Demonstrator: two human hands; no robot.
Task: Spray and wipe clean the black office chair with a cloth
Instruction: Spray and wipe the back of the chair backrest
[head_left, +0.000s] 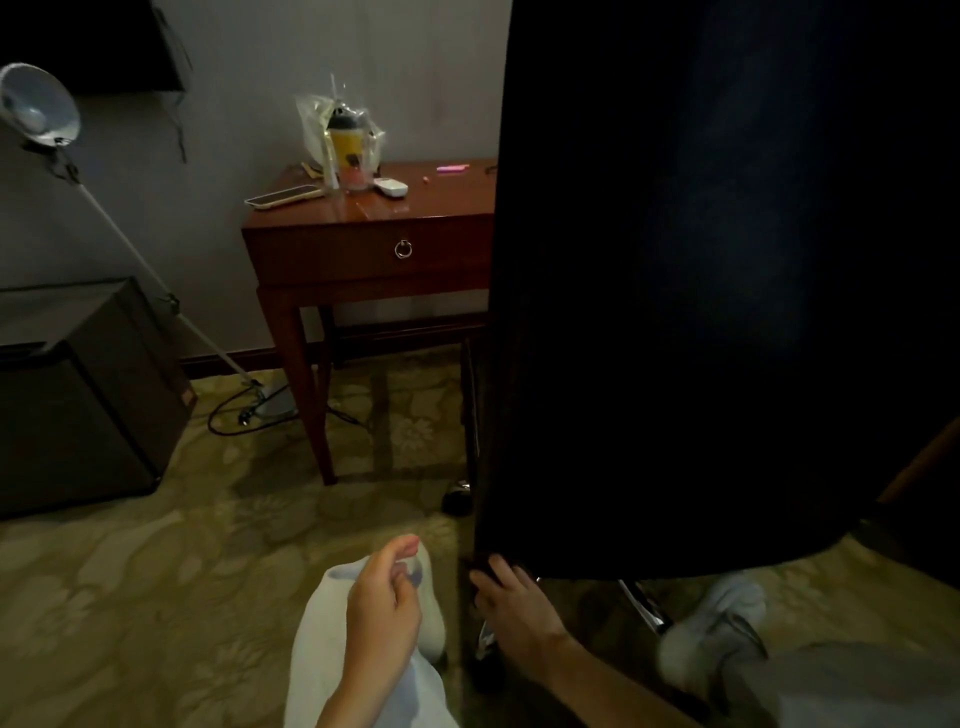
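2 hands appear at the bottom of the head view. Left hand (382, 597): fingers curled, pinching a white cloth (363, 670) between thumb and fingertips; the cloth drapes down below the wrist toward the bottom edge of the frame. Right hand (511, 605): fingers wrapped around the lower left edge of the black office chair (701, 291), gripping it where the backrest ends.

Chair position: the backrest fills the right half of the frame, from the top edge down to just above the right hand. 1 chrome base leg (647, 608) shows beneath it, and 1 dark caster (457, 501) sits on the carpet (156, 571) to the left of the backrest.

Surroundings: a wooden side table (363, 249) with 1 drawer stands against the wall behind the chair's left edge. A yellow bottle (347, 143) in clear plastic wrap and a phone (283, 196) rest on its top. A white floor lamp (39, 106) leans at far left above a dark cabinet (78, 395). A grey shoe (717, 629) is visible at lower right.
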